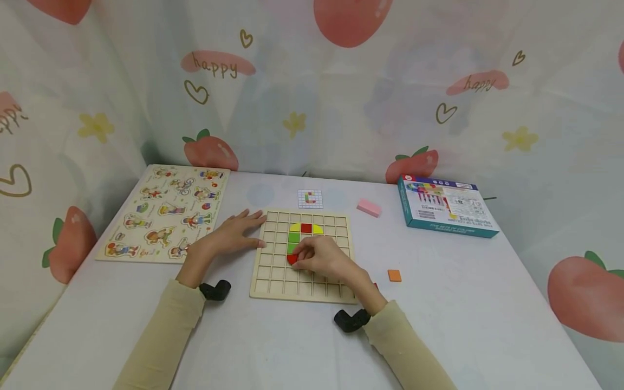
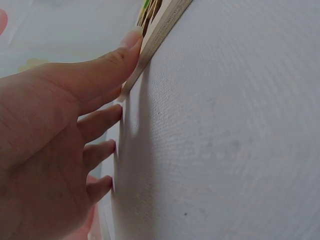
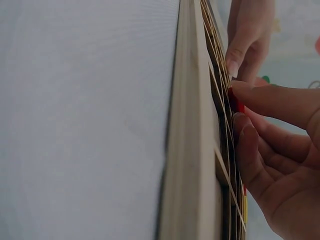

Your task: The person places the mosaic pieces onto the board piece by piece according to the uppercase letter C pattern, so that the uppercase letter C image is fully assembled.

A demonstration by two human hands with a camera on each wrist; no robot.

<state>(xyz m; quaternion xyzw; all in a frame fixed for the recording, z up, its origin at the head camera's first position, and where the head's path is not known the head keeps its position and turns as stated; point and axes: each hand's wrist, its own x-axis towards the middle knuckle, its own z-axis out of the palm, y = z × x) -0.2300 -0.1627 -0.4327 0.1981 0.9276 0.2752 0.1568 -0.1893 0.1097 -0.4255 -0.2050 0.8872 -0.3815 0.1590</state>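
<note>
**Red tile pinched over the grid board**

A red tile [image 1: 291, 259] is pinched by the curled right hand [image 1: 322, 259] in a cell of the wooden grid board [image 1: 273, 281] (mid-tabletop). The board's left edge is pressed by the left hand [image 1: 229, 236], fingers straight and flat, nothing gripped.

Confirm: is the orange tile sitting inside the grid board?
No, the orange tile lies on the table, right of the grid board.

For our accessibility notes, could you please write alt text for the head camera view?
A person's right hand pinches a red tile into a pale wooden grid board on a white table, while the left hand rests flat on the board's left edge. A loose orange square tile lies to the board's right.
</note>
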